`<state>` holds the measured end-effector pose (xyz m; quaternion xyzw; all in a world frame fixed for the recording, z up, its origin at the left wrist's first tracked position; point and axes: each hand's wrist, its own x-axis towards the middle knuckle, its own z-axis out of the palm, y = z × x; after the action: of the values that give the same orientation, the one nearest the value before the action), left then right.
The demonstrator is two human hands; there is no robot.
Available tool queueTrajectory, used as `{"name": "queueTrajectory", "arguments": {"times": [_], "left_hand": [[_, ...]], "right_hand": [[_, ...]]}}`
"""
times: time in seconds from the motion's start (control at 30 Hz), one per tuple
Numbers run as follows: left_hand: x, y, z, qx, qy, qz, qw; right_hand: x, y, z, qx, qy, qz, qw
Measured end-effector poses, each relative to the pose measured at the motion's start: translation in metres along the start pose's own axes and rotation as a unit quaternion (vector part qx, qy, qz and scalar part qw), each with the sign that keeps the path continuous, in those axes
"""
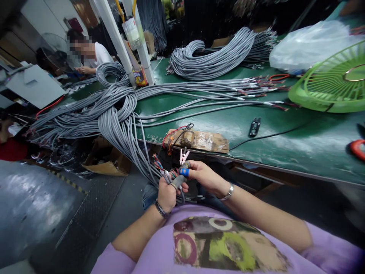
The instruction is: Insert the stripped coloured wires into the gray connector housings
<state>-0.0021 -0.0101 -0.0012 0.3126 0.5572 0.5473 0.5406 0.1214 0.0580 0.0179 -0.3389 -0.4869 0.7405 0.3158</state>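
Note:
My left hand (pixel 168 192) is closed around a few grey cables (pixel 165 176), just in front of the bench edge. Thin coloured wires (pixel 173 173) fan out from their stripped ends. My right hand (pixel 203 176) has thumb and forefinger pinched at the tips of these wires; the exact spot is small and partly hidden by the fingers. Blue and grey tape wraps some fingertips. Just beyond the pinch stands a pale pink clothespin (pixel 184 156), near a wooden board (pixel 215 141) with a brown lump and red and black leads on it.
Grey cable bundles (pixel 116 114) drape over the green bench (pixel 225 118) and down its front. A coil (pixel 211 57) lies behind. A black tool (pixel 254 126), a green fan (pixel 327 83) and a red handle (pixel 357 149) are rightward. A co-worker (pixel 98 55) sits back left.

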Motion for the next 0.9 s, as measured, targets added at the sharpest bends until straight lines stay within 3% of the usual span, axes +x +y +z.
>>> {"name": "queueTrajectory", "arguments": {"times": [0.17,0.4,0.63,0.9], "left_hand": [[-0.001,0.000,0.003,-0.040,0.041,0.020,0.998],[-0.002,0.012,0.007,-0.080,0.045,0.019,0.996],[0.002,0.016,0.014,-0.090,0.052,0.024,0.994],[0.004,0.016,0.017,-0.082,0.048,0.023,0.995]], "right_hand": [[-0.003,0.006,0.005,0.084,-0.018,0.012,0.996],[0.018,0.016,-0.013,0.224,-0.020,0.071,0.972],[0.032,0.007,-0.010,0.232,0.002,0.020,0.972],[0.039,0.013,-0.003,0.312,0.055,0.013,0.949]]}}
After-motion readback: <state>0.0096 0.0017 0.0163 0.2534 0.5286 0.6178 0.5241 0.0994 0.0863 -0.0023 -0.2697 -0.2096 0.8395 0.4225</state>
